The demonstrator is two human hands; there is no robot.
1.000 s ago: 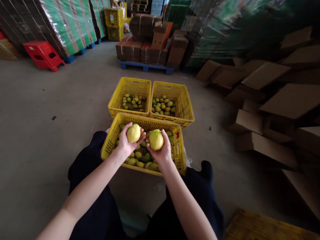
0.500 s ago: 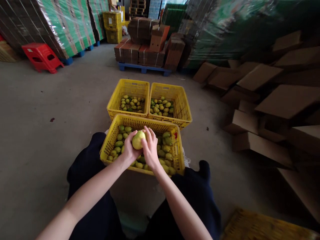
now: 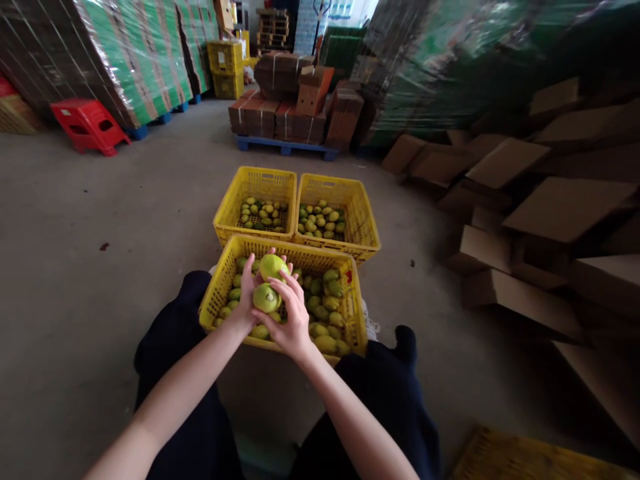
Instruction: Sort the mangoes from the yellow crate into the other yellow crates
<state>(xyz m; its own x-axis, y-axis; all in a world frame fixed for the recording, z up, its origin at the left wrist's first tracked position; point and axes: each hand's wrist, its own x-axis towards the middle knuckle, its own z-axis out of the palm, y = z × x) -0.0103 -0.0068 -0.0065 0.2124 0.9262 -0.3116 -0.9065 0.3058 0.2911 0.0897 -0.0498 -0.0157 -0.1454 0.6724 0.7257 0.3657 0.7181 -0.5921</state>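
Observation:
Two greenish-yellow lemons are between my hands, over the near yellow crate. My left hand (image 3: 246, 297) cups the upper lemon (image 3: 273, 267) from the left, its fingertips showing behind the fruit. Closer to me is the lower lemon (image 3: 266, 298), its stem end facing up. My right hand (image 3: 293, 317) grips this one between thumb and fingers, the fingers also lying close to the upper lemon. Below, the near crate (image 3: 359, 310) holds many green and yellow lemons (image 3: 327, 343), partly hidden by my hands and forearms.
Beyond stand two more yellow crates, a left one (image 3: 220, 213) and a right one (image 3: 367, 217), each with lemons at the bottom. Cardboard boxes (image 3: 565, 207) are heaped on the right. A red stool (image 3: 90, 127) and a blue pallet (image 3: 285, 147) with flattened cartons stand farther back.
Earlier one lemon showed between my hands; now two do. My hands have turned and shifted slightly left, the right fingers now around the lower lemon. The view has tilted up slightly.

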